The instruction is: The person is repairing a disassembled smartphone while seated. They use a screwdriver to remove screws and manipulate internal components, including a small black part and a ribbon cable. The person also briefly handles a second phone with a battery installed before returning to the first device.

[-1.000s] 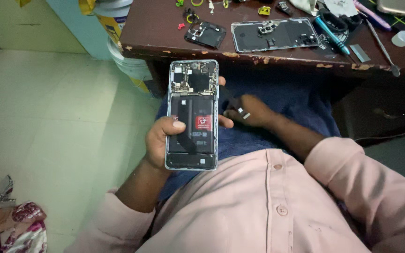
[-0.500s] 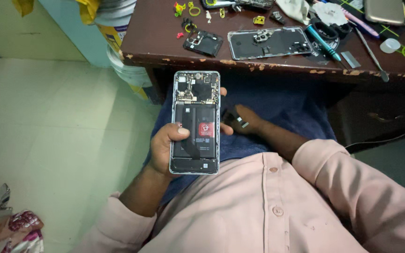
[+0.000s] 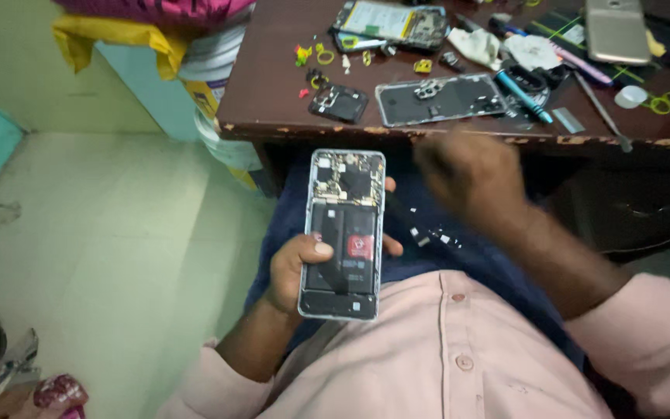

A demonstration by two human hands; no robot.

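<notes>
1. The left hand (image 3: 298, 268) grips an opened smartphone (image 3: 344, 233) over the lap, at about 6 o'clock from the desk edge (image 3: 459, 136). The back cover is off, so the circuit board at the top and the black battery with a red label lower down are bare.
2. The thumb lies across the battery from 9 o'clock, while the fingertips curl round the far edge at 3 o'clock. It is a firm clasp, with the phone held long-ways and its top pointing to 12 o'clock.
3. The right hand (image 3: 467, 167) is blurred by motion, just at 2 o'clock of the phone and below the desk edge. Whether it is clenched, loose or pinching some small part cannot be told.
4. The step in hand looks like disassembly or inspection of the phone's inside, with one hand steadying the body and the other free to work.
5. A next move would call for a tool or part from the desk, and for the left hand's clasp to hold steady so that the exposed board is not knocked.
6. On the desk, at 12 o'clock from the phone, lies the removed back cover (image 3: 440, 99); a small black module (image 3: 338, 102) sits at its 9 o'clock, and a blue-handled tool (image 3: 523, 96) at its 3 o'clock.
7. Small white bits (image 3: 443, 237) lie on the dark blue trousers, at 3 o'clock of the phone.
</notes>
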